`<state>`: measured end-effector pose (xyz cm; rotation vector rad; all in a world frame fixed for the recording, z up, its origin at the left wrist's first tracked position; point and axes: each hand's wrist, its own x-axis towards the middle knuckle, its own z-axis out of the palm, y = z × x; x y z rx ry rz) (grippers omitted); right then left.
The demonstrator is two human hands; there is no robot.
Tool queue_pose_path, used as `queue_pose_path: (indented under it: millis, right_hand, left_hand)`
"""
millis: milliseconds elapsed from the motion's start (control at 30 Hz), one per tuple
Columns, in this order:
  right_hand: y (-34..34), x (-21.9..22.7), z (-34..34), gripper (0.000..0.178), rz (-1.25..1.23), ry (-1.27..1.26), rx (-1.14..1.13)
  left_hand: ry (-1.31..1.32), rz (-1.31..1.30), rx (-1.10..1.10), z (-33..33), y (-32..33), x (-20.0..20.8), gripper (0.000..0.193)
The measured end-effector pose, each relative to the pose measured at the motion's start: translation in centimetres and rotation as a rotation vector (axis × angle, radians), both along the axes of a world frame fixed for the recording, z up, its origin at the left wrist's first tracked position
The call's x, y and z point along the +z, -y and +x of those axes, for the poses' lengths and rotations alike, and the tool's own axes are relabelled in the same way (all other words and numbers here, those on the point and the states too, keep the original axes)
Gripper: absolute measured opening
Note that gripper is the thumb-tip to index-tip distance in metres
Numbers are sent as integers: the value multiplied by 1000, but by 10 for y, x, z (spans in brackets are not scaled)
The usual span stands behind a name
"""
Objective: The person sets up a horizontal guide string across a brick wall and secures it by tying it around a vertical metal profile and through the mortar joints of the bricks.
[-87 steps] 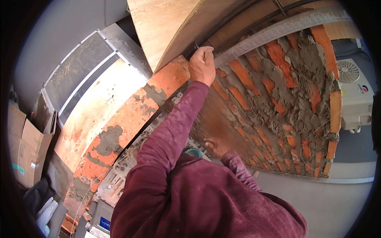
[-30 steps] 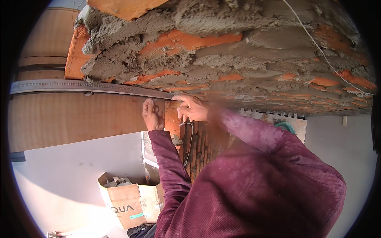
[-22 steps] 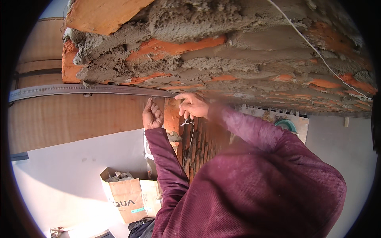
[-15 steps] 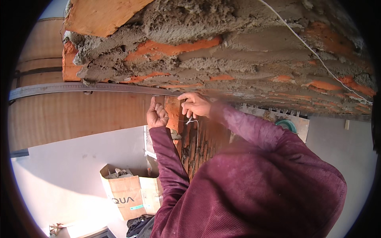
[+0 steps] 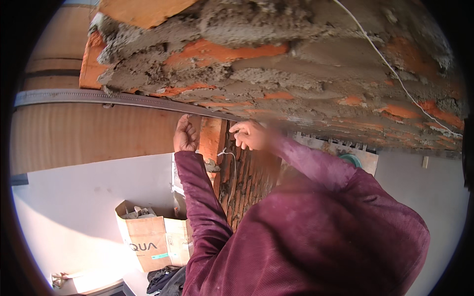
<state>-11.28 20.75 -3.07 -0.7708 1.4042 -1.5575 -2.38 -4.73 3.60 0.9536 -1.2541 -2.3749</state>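
Observation:
A long grey metal strip with fine marks [image 5: 74, 97] runs along the lower edge of the mortar-smeared brickwork [image 5: 296, 74]. Just below the strip is my left hand [image 5: 185, 136], raised, its fingers curled and the forefinger bent to the thumb; whatever they may pinch is too small to make out. My right hand [image 5: 249, 134] hovers to its right, close under the brickwork, fingers bent but apart, with nothing visible in them. Between the hands stands an orange brick edge [image 5: 211, 137]. A knotted white cord [image 5: 226, 153] hangs beside it, below my right hand.
A brown wooden panel [image 5: 98, 130] spans the left. Below it stands an open cardboard box [image 5: 148, 234] with rubble inside. Another white cord [image 5: 390, 66] crosses the brickwork at upper right. A teal round container [image 5: 351, 160] shows behind my right arm.
My left hand has moved slightly left, and its raised forefinger has curled in. My right hand has shifted a little right and down, away from the strip. The view has shifted slightly.

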Motion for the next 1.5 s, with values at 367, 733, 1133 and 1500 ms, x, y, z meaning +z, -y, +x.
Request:
queue_pose_path:
  millis: [367,733,1133,1500]
  right_hand:
    - [-4,48,18,33,50,-383,6]
    - [-40,20,99,36,542,-252,8]
    - [-28,42,143,39,862,-381,34]
    - [-6,29,143,33,923,-694,268]
  left_hand:
    - [-183,-439,138,-6,-1,-35,17]
    - [-255,-15,210,-24,-23,-41,21]
    - [-354,207,226,-18,-29,-48,29]
    - [-470,771,238,-2,-29,-41,18]
